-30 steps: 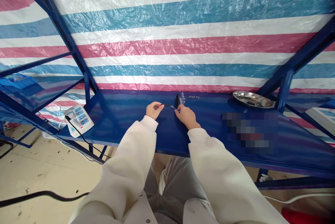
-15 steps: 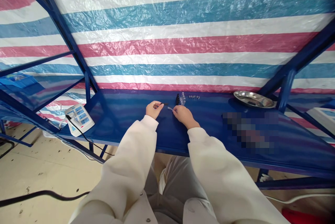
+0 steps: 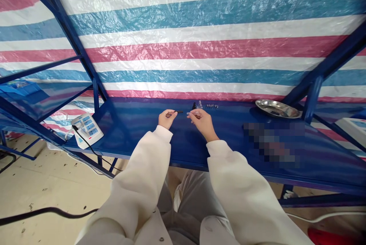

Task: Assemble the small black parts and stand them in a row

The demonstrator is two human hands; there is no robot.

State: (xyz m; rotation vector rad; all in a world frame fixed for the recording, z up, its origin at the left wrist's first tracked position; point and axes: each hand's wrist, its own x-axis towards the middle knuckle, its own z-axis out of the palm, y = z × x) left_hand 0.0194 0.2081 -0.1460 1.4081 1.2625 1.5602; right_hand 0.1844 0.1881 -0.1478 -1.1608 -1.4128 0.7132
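Between the thumb and fingers of my left hand (image 3: pixel 166 118) is a thin black stick-like piece (image 3: pixel 179 112), pointing right. My right hand (image 3: pixel 203 121) pinches a small clear piece (image 3: pixel 188 113) facing it; a narrow gap separates the two pieces. Both are too small for me to tell their exact kind. Just beyond the right hand lie a group of small black parts (image 3: pixel 194 105) and a group of clear parts (image 3: pixel 200 104), partly hidden by the fingers. To their right sits a row of several small dark and shiny parts (image 3: pixel 212 106).
The blue table (image 3: pixel 137 123) carries a white power strip (image 3: pixel 87 131) with a black plug at its left end. A round metal tray (image 3: pixel 278 109) stands at the back right, with a blurred-out patch in front of it. A striped tarp (image 3: pixel 185 50) hangs behind.
My right hand has moved slightly up and turned, so its clear piece now lies level rather than slanted. My left hand, with the black piece, has shifted slightly up and left.
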